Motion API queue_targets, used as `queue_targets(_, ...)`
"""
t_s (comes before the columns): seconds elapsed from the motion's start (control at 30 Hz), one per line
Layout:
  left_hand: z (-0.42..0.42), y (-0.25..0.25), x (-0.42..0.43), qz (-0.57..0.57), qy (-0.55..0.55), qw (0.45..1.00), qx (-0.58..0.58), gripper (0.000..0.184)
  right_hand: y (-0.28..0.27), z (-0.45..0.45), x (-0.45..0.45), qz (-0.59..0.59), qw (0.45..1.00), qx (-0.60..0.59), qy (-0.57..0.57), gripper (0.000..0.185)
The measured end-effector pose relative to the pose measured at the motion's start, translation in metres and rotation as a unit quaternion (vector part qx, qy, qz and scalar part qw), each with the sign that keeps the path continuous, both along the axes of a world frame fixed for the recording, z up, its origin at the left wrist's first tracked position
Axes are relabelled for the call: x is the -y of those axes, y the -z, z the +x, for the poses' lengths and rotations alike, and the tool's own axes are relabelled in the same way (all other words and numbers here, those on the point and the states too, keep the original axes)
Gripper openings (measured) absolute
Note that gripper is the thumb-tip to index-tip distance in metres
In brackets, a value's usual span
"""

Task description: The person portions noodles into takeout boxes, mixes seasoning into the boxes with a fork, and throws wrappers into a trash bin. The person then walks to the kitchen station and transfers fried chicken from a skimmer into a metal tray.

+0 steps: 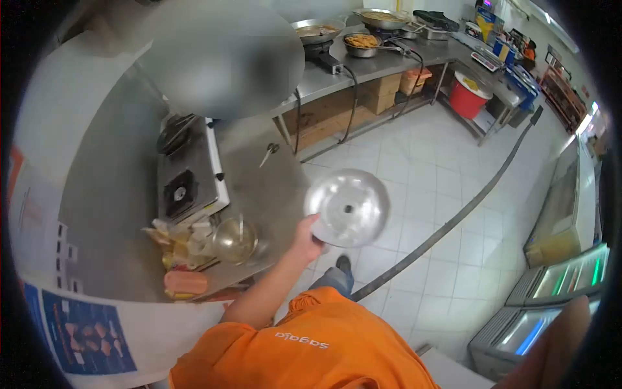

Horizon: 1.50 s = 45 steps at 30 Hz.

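Observation:
My left hand [307, 240] is closed on the near left edge of a round, shiny metal lid [350, 220]. A small dark spot marks the lid's middle, and it is held in the air over the floor beside the counter. At the lower right edge, part of my right hand [570, 327] is raised, blurred and close to the camera; its fingers cannot be made out. Left of the lid, a metal bowl [234, 241] with a utensil in it stands on the steel counter [259, 194]. Scissors [269, 153] lie farther back.
A gas stove [193, 175] stands on the left counter. Pans of food [363, 44] sit on burners at the back. A red bucket [469, 96] is on a low shelf. A long dark strip [447, 227] crosses the tiled floor. A grey blur hides the upper left.

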<state>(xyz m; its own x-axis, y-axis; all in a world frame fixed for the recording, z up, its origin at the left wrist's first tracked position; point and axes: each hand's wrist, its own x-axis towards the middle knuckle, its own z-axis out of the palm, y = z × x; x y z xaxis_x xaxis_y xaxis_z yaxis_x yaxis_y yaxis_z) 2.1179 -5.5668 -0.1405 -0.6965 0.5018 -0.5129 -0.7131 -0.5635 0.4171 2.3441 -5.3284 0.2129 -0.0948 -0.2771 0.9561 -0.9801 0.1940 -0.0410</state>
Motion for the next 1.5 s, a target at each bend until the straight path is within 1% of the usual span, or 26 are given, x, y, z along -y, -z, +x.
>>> queue_targets(0.07, -0.056, -0.021, -0.022, 0.118, 0.025, 0.993, 0.013, 0.059, -0.004, -0.064, -0.05, 0.017, 1.0, 0.007, 0.022, 0.066)
queue_targets(0.2, -0.158, 0.042, -0.051, 0.088, -0.046, 0.995, -0.03, 0.066, -0.008, -0.162, -0.13, 0.013, 0.993, 0.025, 0.115, 0.066)
queue_targets(0.27, -0.225, 0.06, -0.074, 0.035, -0.076, 0.992, -0.09, 0.07, 0.008, -0.212, -0.187, -0.038, 0.97, 0.067, 0.229, 0.066)
queue_targets(0.33, -0.284, 0.035, -0.112, -0.015, -0.112, 0.987, -0.112, 0.075, 0.053, -0.254, -0.261, -0.15, 0.898, 0.18, 0.373, 0.066)
queue_targets(0.37, -0.301, 0.001, -0.125, -0.05, -0.135, 0.981, -0.127, 0.075, 0.092, -0.263, -0.294, -0.214, 0.851, 0.24, 0.416, 0.066)
queue_targets(0.4, -0.327, -0.018, -0.14, -0.086, -0.161, 0.973, -0.143, 0.075, 0.14, -0.275, -0.326, -0.294, 0.809, 0.292, 0.417, 0.058)
queue_targets(0.43, -0.36, -0.004, -0.151, -0.06, -0.168, 0.972, -0.154, 0.078, 0.184, -0.283, -0.356, -0.308, 0.712, 0.352, 0.524, 0.053)
queue_targets(0.47, -0.386, -0.005, -0.164, -0.073, -0.201, 0.965, -0.151, 0.079, 0.22, -0.29, -0.374, -0.28, 0.671, 0.421, 0.542, 0.049)
queue_targets(0.53, -0.439, -0.01, -0.188, -0.103, -0.27, 0.947, -0.143, 0.082, 0.286, -0.312, -0.407, -0.36, 0.605, 0.5, 0.505, 0.044)
queue_targets(0.6, -0.495, -0.006, -0.2, -0.15, -0.344, 0.914, -0.152, 0.087, 0.332, -0.344, -0.437, -0.37, 0.535, 0.579, 0.491, 0.044)
queue_targets(0.67, -0.542, -0.025, -0.2, -0.185, -0.41, 0.876, -0.173, 0.089, 0.356, -0.389, -0.464, -0.389, 0.551, 0.59, 0.444, 0.046)
queue_targets(0.7, -0.564, -0.046, -0.198, -0.242, -0.425, 0.849, -0.2, 0.088, 0.355, -0.424, -0.473, -0.416, 0.554, 0.599, 0.401, 0.046)
queue_targets(0.73, -0.594, -0.059, -0.198, -0.283, -0.473, 0.811, -0.196, 0.085, 0.354, -0.457, -0.488, -0.379, 0.573, 0.607, 0.399, 0.045)
queue_targets(0.77, -0.623, -0.073, -0.189, -0.39, -0.475, 0.76, -0.213, 0.08, 0.352, -0.483, -0.501, -0.343, 0.589, 0.613, 0.399, 0.045)
queue_targets(0.83, -0.706, -0.061, -0.146, -0.595, -0.467, 0.563, -0.333, 0.072, 0.346, -0.552, -0.523, -0.288, 0.627, 0.616, 0.38, 0.042)
queue_targets(0.87, -0.727, -0.091, -0.141, -0.599, -0.445, 0.553, -0.372, 0.07, 0.337, -0.579, -0.529, -0.264, 0.636, 0.619, 0.377, 0.042)
queue_targets(0.9, -0.754, -0.109, -0.136, -0.693, -0.426, 0.431, -0.39, 0.063, 0.326, -0.613, -0.533, -0.239, 0.649, 0.618, 0.373, 0.041)
queue_targets(1.0, -0.844, -0.139, -0.116, -0.77, -0.336, 0.327, -0.432, 0.052, 0.306, -0.713, -0.544, -0.191, 0.685, 0.616, 0.339, 0.039)
queue_targets(1.1, -0.935, -0.134, -0.091, -0.817, -0.238, 0.235, -0.47, 0.041, 0.308, -0.793, -0.551, -0.169, 0.697, 0.616, 0.324, 0.038)
queue_targets(1.2, -1.031, -0.108, -0.074, -0.882, -0.152, 0.195, -0.402, 0.036, 0.32, -0.849, -0.556, -0.178, 0.684, 0.619, 0.344, 0.037)
queue_targets(1.23, -1.054, -0.094, -0.072, -0.896, -0.154, 0.16, -0.383, 0.037, 0.327, -0.86, -0.559, -0.183, 0.672, 0.625, 0.354, 0.038)
queue_targets(1.33, -1.111, -0.066, -0.063, -0.901, -0.109, 0.145, -0.393, 0.039, 0.337, -0.871, -0.563, -0.189, 0.626, 0.651, 0.386, 0.037)
queue_targets(1.37, -1.131, -0.056, -0.057, -0.908, -0.013, 0.216, -0.359, 0.047, 0.347, -0.873, -0.573, -0.199, 0.616, 0.655, 0.389, 0.04)
queue_targets(1.4, -1.135, -0.049, -0.06, -0.913, 0.009, 0.217, -0.346, 0.05, 0.363, -0.865, -0.584, -0.211, 0.601, 0.663, 0.393, 0.042)
queue_targets(1.47, -1.134, -0.045, -0.07, -0.92, 0.06, 0.209, -0.326, 0.057, 0.395, -0.847, -0.61, -0.274, 0.525, 0.692, 0.412, 0.042)
queue_targets(1.5, -1.139, -0.052, -0.072, -0.92, 0.143, 0.237, -0.279, 0.074, 0.409, -0.837, -0.617, -0.307, 0.481, 0.706, 0.42, 0.041)
